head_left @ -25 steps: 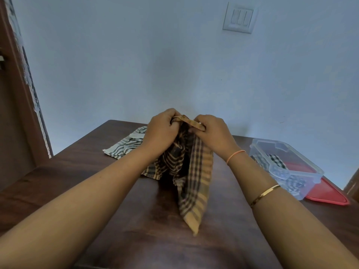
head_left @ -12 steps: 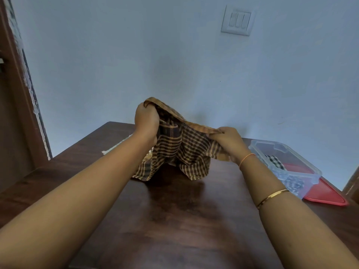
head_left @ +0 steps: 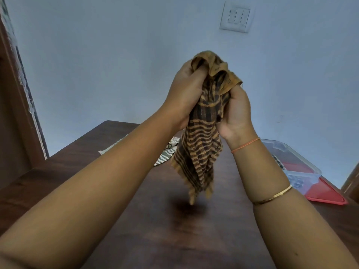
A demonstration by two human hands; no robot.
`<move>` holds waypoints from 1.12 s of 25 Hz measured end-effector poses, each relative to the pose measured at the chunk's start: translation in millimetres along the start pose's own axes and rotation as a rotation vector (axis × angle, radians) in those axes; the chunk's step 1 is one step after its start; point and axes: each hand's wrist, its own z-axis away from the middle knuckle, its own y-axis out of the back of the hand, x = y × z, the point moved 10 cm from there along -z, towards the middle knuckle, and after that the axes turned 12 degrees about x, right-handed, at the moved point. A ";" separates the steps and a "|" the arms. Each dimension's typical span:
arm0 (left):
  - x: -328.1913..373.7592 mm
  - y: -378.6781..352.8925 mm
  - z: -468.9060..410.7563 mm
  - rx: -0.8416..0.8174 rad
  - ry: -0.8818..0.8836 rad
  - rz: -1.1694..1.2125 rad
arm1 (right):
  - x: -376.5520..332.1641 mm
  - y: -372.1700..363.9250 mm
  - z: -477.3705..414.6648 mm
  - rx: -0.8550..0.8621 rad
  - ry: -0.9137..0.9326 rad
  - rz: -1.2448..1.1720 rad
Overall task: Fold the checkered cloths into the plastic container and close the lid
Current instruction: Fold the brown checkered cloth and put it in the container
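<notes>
A brown and orange checkered cloth hangs bunched in the air above the table. My left hand grips its top from the left, and my right hand grips it from the right, close together. The cloth's lower end dangles free just above the wood. A clear plastic container stands at the right on the table, with a checkered cloth inside it, partly hidden by my right forearm. Its red lid lies under and beside it.
A green and white striped cloth lies flat at the far side of the dark wooden table, mostly behind my left arm. A blue wall with a light switch rises behind. A wooden door frame stands at the left.
Both hands have lifted the brown cloth higher and come together, gathering it into a hanging bunch. Half a second ago it was spread between the hands just above the table.
</notes>
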 end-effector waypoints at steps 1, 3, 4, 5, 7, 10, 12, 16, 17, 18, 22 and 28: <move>5.7 -3.4 0.7 -0.008 -0.028 0.023 | -3.2 -3.6 -0.1 -0.027 -0.003 -0.057; 6.8 -1.9 -0.5 0.015 -0.091 -0.027 | -3.3 2.7 -2.9 0.005 0.005 -0.047; 0.9 3.3 -2.7 0.044 -0.129 -0.151 | 2.9 13.8 -6.4 0.062 0.009 0.066; -11.7 11.5 -6.2 0.079 -0.146 -0.323 | 10.7 30.1 -9.3 0.143 0.009 0.262; -52.0 41.9 -13.5 0.153 -0.079 -0.656 | 32.2 69.6 -5.7 0.302 -0.078 0.696; -103.2 84.8 -8.2 0.176 0.046 -0.826 | 52.5 119.2 11.5 0.463 -0.239 0.876; -114.9 91.1 1.9 0.148 -0.001 -0.924 | 58.7 121.3 21.0 0.453 -0.264 0.773; -102.8 100.9 25.3 0.307 -0.123 -0.826 | 82.1 84.4 50.0 0.272 -0.463 0.421; -102.8 109.9 30.3 0.383 -0.104 -0.744 | 86.6 78.4 56.8 0.238 -0.500 0.376; -107.1 119.0 34.5 0.439 -0.061 -0.639 | 90.0 76.0 61.0 0.209 -0.512 0.368; -135.7 131.9 49.5 0.481 0.176 -0.059 | 92.7 74.2 69.4 0.171 -0.436 0.350; -143.4 133.9 50.7 0.445 0.176 -0.138 | 84.4 71.0 68.2 0.047 -0.096 0.873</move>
